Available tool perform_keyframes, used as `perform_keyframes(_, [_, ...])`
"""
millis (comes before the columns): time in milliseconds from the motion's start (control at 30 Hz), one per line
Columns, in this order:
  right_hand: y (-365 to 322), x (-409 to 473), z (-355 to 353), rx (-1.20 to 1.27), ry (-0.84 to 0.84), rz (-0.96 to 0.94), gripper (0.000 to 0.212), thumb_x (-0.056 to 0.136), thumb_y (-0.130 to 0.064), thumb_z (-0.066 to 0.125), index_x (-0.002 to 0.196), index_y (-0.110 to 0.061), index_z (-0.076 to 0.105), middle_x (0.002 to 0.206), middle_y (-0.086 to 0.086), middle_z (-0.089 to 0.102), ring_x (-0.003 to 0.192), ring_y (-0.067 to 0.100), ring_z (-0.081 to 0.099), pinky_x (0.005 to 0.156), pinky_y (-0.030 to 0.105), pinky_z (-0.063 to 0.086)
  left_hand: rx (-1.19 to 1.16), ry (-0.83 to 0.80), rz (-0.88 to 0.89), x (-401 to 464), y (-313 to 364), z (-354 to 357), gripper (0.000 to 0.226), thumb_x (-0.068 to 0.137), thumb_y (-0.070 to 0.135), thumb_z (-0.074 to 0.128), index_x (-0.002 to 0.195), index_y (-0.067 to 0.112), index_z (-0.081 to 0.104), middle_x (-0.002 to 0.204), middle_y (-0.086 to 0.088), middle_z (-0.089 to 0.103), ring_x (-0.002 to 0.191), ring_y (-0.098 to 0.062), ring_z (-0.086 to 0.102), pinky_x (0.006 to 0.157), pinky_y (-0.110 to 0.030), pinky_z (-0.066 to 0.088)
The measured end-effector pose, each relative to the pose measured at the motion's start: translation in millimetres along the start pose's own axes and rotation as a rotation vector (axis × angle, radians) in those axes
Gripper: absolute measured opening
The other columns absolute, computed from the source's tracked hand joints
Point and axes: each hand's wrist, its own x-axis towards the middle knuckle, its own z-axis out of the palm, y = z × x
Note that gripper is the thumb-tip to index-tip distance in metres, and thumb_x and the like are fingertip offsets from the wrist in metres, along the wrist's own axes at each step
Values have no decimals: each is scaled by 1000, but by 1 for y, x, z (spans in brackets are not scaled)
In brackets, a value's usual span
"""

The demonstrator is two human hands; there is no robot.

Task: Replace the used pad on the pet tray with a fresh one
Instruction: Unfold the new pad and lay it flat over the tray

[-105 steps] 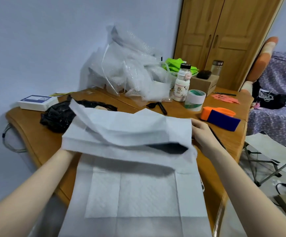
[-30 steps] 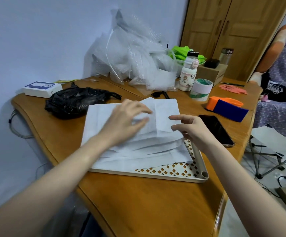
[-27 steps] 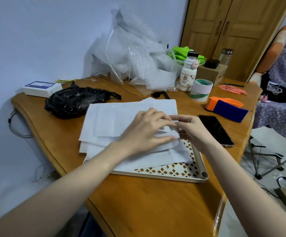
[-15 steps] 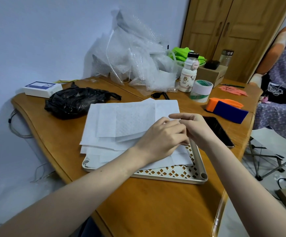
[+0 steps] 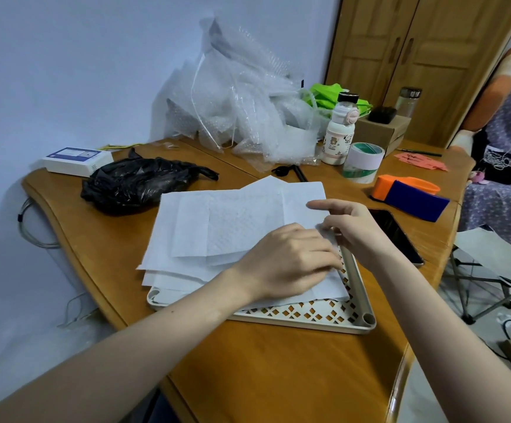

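A white quilted pad (image 5: 242,227), folded in soft layers, lies on the cream lattice tray (image 5: 312,314) on the wooden table (image 5: 278,370), its long axis running left to right. The left hand (image 5: 290,261) presses the pad's right edge, fingers curled, tips hidden. The right hand (image 5: 351,224) pinches that edge at the tray's rim, forefinger extended.

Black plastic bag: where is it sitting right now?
In the head view the black plastic bag lies on the table at the left, between the white box near the wall and the pad.
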Motion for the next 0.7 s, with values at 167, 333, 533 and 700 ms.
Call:
perform_keyframes(167, [2,6,-6,-55,-5,0,43,84,5,53,120,-18,59,76,8,51,59,16,44,51,25,36,-5,108,-191,-18,-25,-23,18,88,21,56,94,13,71,94,1,72,86,-14,66,75,-28,47])
perform_keyframes(333, [12,14,-14,-268,-27,84,50,81,11,47,119,-20,58,84,17,55,58,19,49,53,30,39,70,115,-800,-40,-90,-51,31,97,29,40,117,17,60,123,1,59,117,-18,52,100,-40,37])
perform_keyframes(533, [28,18,-15,-455,-119,157,51,78,11,47,115,-22,58,113,20,60,83,30,57,79,47,52,139,-229,-960,-66,-128,-44,45,101,40,28,140,21,39,147,-1,41,136,-22,34,109,-44,24])
perform_keyframes(700, [21,18,-14,-602,-202,190,46,81,2,55,118,-25,56,114,10,51,100,32,59,82,40,52,163,-369,-950,-70,-137,-32,45,99,42,33,139,22,40,141,-4,48,129,-25,44,105,-47,34])
